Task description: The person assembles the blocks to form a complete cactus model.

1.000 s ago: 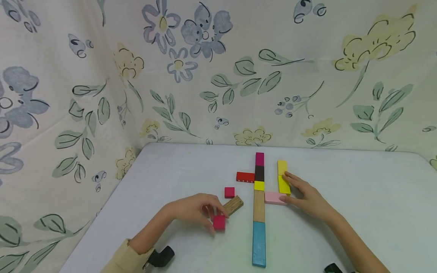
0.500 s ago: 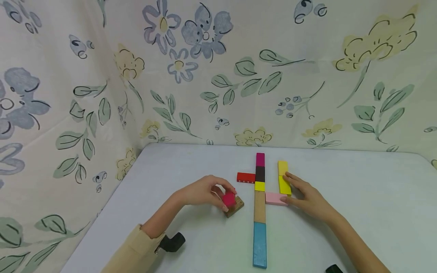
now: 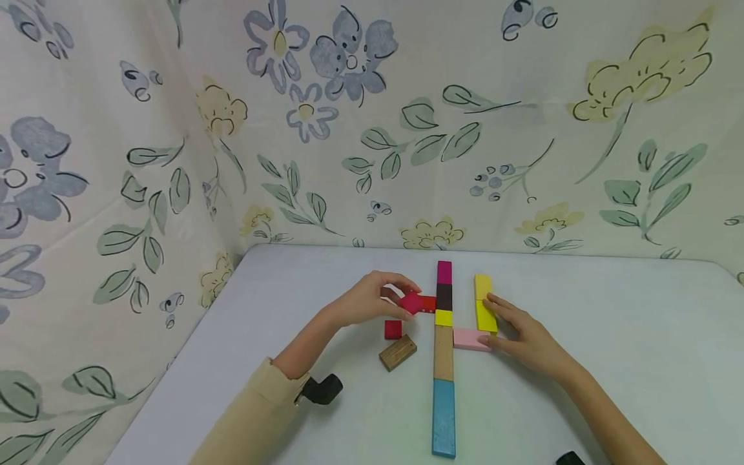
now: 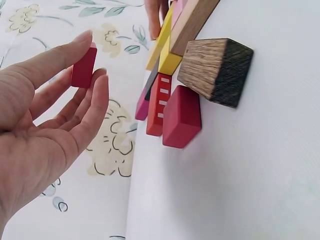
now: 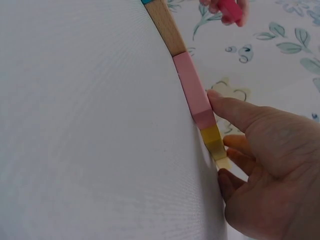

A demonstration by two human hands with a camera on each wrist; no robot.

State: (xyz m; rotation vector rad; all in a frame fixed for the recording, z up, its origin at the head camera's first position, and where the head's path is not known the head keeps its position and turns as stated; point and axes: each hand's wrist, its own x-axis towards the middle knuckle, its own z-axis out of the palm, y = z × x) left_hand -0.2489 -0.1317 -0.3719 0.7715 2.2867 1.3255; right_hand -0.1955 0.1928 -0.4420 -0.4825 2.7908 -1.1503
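My left hand [image 3: 365, 299] pinches a small crimson block [image 4: 84, 67] between thumb and fingers, raised over a red block with white dots [image 3: 428, 303]. My right hand [image 3: 526, 336] rests at the right side, its thumb touching the end of a pink block [image 3: 467, 338] and its fingertips on the nearer of two yellow blocks [image 3: 485, 316]. In the right wrist view the thumb lies on the pink block [image 5: 192, 90]. A column of blocks runs between the hands: magenta [image 3: 444, 272], dark brown [image 3: 444, 297], small yellow [image 3: 444, 318], tan wood [image 3: 444, 353] and long blue [image 3: 444, 418].
Left of the column, a second crimson block [image 3: 392, 329] and a slanted brown wooden block [image 3: 398, 352] lie loose on the white table [image 3: 325, 278]. A floral cloth [image 3: 372, 129] hangs behind the table's back edge. Black wrist devices sit at both wrists, the left one [image 3: 323, 389] in plain view.
My left hand has carried the crimson block away from me and to the right, past the wooden block and the other crimson block, to the dotted red block. My right hand has stayed put.
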